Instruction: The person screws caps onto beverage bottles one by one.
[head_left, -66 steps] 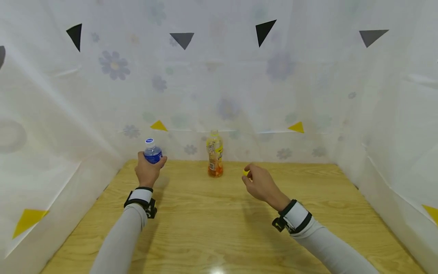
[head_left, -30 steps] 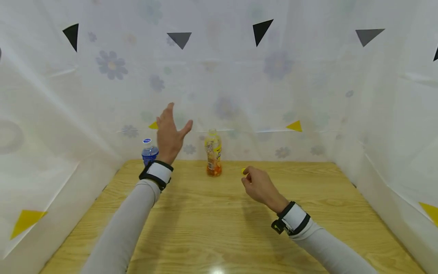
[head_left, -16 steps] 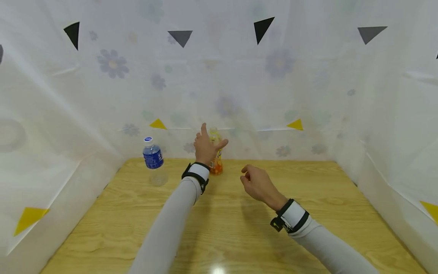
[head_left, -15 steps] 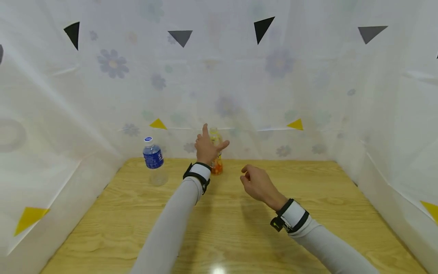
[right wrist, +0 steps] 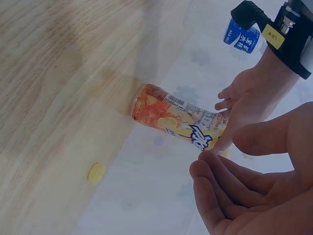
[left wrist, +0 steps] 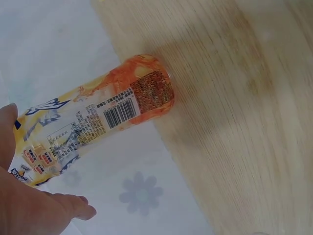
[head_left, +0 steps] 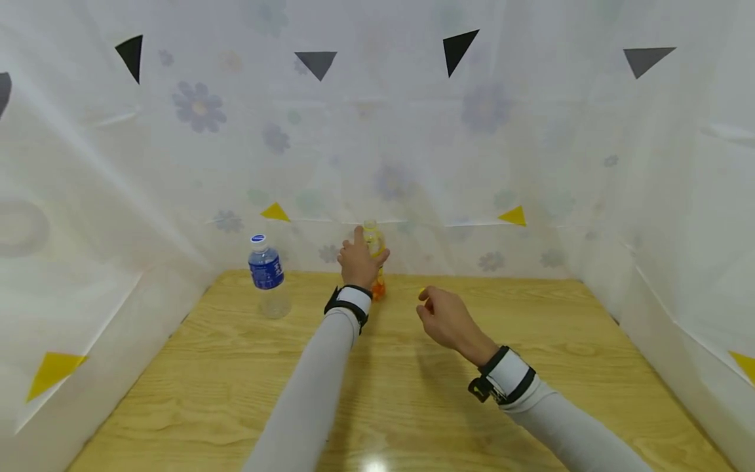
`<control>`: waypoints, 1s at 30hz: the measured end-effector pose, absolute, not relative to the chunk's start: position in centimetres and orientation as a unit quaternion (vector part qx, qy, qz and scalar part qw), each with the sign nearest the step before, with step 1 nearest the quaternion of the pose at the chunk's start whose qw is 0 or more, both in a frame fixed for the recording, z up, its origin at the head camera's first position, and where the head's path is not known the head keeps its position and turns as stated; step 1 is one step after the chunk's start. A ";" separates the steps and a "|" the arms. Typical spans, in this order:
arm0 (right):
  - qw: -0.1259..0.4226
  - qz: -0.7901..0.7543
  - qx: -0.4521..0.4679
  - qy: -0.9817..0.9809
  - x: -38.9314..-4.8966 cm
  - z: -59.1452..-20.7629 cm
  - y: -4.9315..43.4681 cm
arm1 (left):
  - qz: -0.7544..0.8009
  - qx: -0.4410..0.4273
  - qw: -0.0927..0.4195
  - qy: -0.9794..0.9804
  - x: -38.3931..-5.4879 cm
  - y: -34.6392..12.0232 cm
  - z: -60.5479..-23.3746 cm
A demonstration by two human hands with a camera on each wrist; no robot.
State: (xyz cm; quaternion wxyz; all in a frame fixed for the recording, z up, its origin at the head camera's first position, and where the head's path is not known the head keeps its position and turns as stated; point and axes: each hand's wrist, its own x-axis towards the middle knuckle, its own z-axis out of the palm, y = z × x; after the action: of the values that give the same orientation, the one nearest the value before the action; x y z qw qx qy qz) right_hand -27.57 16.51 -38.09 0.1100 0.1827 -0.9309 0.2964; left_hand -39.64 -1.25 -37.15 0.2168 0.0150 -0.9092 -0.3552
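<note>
A drink bottle (head_left: pixel 378 289) with an orange-and-yellow label stands upright near the table's back edge, its neck bare. My left hand (head_left: pixel 358 262) is at its upper part, thumb and fingers spread to either side. In the right wrist view the left thumb meets the bottle (right wrist: pixel 171 113), while the other fingers look uncurled. My right hand (head_left: pixel 446 319) hovers with loosely bent fingers and nothing between them. A yellow bottle cap (right wrist: pixel 96 173) lies on the table near it; in the head view the index finger mostly hides this cap.
To the left stands a clear water bottle (head_left: pixel 267 272) with a blue label and white cap. A wood-grain table (head_left: pixel 194 387) runs back to a pale flowered curtain (head_left: pixel 413 144), with more curtain along both sides.
My left hand has let go of the water bottle, lifted, swung right and come down at the orange-labelled bottle, its spread narrowing lately. The right hand has stayed nearly still.
</note>
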 end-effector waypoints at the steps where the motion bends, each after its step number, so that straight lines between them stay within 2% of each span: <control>1: 0.109 0.297 0.181 -0.931 -27.5 -38.1 16.5 | -0.357 0.014 0.217 -0.909 -39.6 -1.3 -37.2; 9: 0.108 0.306 0.179 -0.929 -27.3 -38.2 16.7 | -0.383 -0.048 0.236 -0.892 -39.2 -2.0 -37.3; 13: 0.106 0.308 0.181 -0.928 -27.3 -38.4 16.7 | -0.423 -0.089 0.223 -0.874 -38.6 -2.4 -36.8; 20: 0.110 0.305 0.178 -0.929 -27.3 -38.5 17.0 | -0.464 -0.128 0.191 -0.856 -34.9 -2.9 -36.0; 30: 0.097 0.303 0.166 -0.934 -27.2 -38.8 17.2 | -0.468 -0.171 0.146 -0.855 -30.0 -2.9 -37.2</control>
State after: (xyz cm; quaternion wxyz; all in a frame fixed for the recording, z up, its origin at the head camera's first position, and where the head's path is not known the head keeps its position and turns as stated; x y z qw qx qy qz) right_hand -27.24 17.20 -38.83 0.0974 0.1659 -0.9335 0.3026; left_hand -30.03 -2.89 -37.17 0.1463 -0.1705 -0.8545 -0.4683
